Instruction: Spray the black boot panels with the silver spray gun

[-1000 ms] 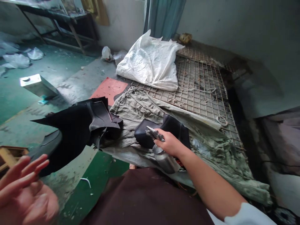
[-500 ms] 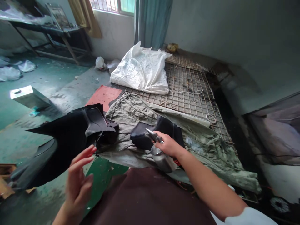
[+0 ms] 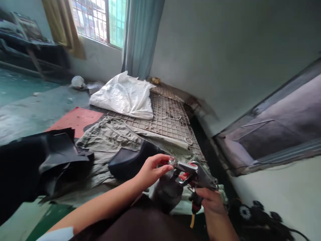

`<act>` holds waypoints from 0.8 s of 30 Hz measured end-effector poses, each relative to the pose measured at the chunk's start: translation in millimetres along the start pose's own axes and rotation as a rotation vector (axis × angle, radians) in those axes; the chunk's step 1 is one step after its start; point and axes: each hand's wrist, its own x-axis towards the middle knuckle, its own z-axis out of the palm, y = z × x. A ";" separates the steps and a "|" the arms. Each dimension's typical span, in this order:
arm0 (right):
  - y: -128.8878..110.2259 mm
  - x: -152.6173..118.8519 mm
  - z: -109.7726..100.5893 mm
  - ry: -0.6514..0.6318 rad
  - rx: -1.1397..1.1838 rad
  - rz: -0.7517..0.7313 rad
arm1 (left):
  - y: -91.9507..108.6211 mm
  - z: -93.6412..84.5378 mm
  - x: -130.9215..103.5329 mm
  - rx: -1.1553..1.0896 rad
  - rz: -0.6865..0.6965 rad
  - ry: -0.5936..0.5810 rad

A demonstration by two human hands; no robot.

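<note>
A metal spray gun (image 3: 204, 176) with a dark cup (image 3: 167, 192) under its front is held up near my body. My right hand (image 3: 212, 202) is wrapped round its handle. At the front end, the fingers of my left hand (image 3: 151, 170) pinch the nozzle. From the handle's base, a connector with a yellow hose (image 3: 192, 221) hangs down. Beyond my left forearm, a black curved padded piece (image 3: 124, 164) lies on a wrinkled grey cloth (image 3: 107, 134). Part of the piece is hidden behind my left hand.
Black sheet pieces (image 3: 62, 150) lie piled at the left, by a red sheet (image 3: 77, 118). Behind the cloth are a wire grid (image 3: 168, 113) and a white plastic sack (image 3: 125, 95). Dark machinery (image 3: 260, 214) stands at lower right, below a wall opening (image 3: 271, 134).
My left hand has come across from the left and closed on the spray gun's nozzle. My right hand has brought the gun right and closer. The view has turned right and up.
</note>
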 end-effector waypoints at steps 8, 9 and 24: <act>9.5 -24.1 -32.6 0.318 0.027 -0.054 | 1.5 54.2 16.6 -0.367 -0.200 -0.121; 8.8 -25.5 -33.2 0.317 -0.004 -0.052 | -0.3 57.6 18.2 -0.390 -0.214 -0.119; -30.2 -37.6 -37.4 0.221 -0.013 -0.055 | 24.3 70.7 28.0 0.778 0.663 -0.146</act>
